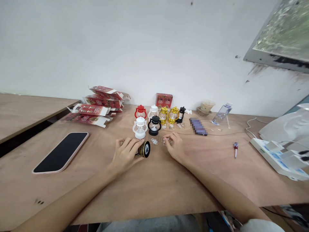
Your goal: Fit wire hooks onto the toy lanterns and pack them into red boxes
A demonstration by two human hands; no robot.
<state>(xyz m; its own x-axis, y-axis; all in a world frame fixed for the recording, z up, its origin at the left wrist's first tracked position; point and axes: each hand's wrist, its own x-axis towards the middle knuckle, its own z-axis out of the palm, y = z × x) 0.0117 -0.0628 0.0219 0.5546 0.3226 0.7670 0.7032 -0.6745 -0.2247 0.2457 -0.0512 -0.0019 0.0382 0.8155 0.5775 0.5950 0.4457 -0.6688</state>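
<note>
Seven mini lanterns (154,128) are stood at twelve o'clock, wires (154,141) left loose; a tipped lantern (146,149) is clasped by the left hand (126,149); the right hand's (175,147) hold is unclear.

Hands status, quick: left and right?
Left hand: closed on a dark lantern, tipped so its base shows.
Right hand: fingers bent, by the small loose parts; can't tell if it's gripping one.

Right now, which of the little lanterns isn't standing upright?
The dark lantern in your left hand: it is tipped over, its round base showing. The other lanterns, red, white, gold and black, all stand upright on the table.
</note>
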